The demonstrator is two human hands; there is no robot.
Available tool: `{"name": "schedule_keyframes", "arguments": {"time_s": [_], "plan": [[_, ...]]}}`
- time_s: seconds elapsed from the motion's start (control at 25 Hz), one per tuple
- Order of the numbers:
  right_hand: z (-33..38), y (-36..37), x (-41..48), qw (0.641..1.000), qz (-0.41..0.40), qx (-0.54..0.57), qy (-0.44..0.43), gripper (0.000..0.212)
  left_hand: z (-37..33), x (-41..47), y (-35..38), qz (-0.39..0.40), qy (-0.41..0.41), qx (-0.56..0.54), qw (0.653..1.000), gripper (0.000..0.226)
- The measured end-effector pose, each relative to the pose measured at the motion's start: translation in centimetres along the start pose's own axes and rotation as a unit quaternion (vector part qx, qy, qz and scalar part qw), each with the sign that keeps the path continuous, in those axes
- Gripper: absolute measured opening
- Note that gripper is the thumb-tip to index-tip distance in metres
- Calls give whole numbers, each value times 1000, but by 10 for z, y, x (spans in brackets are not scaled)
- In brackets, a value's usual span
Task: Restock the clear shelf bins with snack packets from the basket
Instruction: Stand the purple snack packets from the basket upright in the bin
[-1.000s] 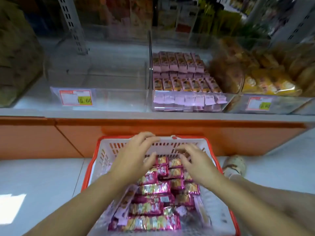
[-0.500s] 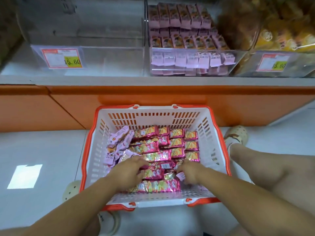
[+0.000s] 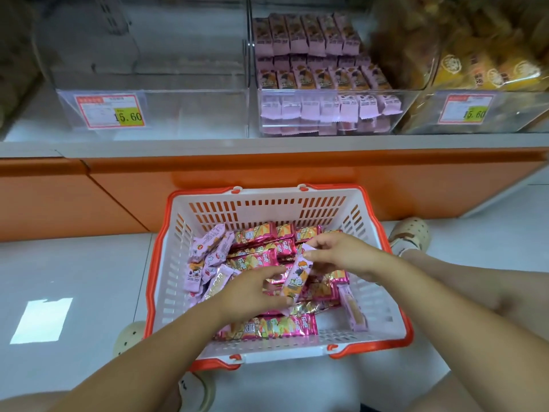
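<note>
Basket (image 3: 261,196): white with an orange rim, on the floor at near centre, just in front of the orange shelf base (image 3: 267,171).
Basket contents: shiny magenta packets (image 3: 267,325) across the middle and near side; pale pink packets (image 3: 205,257) heaped against the left wall.
Held packet (image 3: 297,275): pale pink with an orange cartoon figure, raised above the pile in the basket, tilted with its top end far and to the right.
Right hand (image 3: 344,254): fingers pinch the top end of the held packet.
Left hand (image 3: 252,292): thumb and fingers curled round the lower end of the same packet; the grip on the underside is partly hidden.
Left bin (image 3: 193,114): clear, on the shelf at far left, with a red-edged price tag (image 3: 111,111) reading 15.60 on its front.
Middle bin (image 3: 326,96): clear, right of the left bin, with neat rows of pink packets (image 3: 312,75) inside.
Right bin (image 3: 520,111): clear, at far right, holding yellow packets (image 3: 490,72); a second tag (image 3: 466,113) on its front.
Shoes: one cream clog (image 3: 411,233) right of the basket, another (image 3: 130,337) at its near left corner.
</note>
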State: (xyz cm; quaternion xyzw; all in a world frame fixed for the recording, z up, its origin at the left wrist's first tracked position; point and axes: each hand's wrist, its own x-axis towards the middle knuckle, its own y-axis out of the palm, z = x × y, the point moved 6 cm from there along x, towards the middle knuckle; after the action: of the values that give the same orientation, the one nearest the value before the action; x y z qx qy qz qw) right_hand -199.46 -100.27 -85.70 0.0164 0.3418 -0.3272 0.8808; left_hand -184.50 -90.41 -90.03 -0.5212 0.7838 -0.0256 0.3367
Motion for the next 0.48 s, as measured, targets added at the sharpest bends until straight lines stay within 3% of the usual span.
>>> {"name": "schedule_keyframes", "arguments": {"time_s": [0.16,0.28,0.48], "plan": [[1,4,1,998,-8,60,2,21,-13,-1,3,0,10,-95,995,39],[-2,0,4,995,-25,94,3,17,-18,-1,1,9,11,-150,989,46],[-7,-5,4,986,-47,162,19,18,-20,1,-5,-10,12,-152,988,54]]}}
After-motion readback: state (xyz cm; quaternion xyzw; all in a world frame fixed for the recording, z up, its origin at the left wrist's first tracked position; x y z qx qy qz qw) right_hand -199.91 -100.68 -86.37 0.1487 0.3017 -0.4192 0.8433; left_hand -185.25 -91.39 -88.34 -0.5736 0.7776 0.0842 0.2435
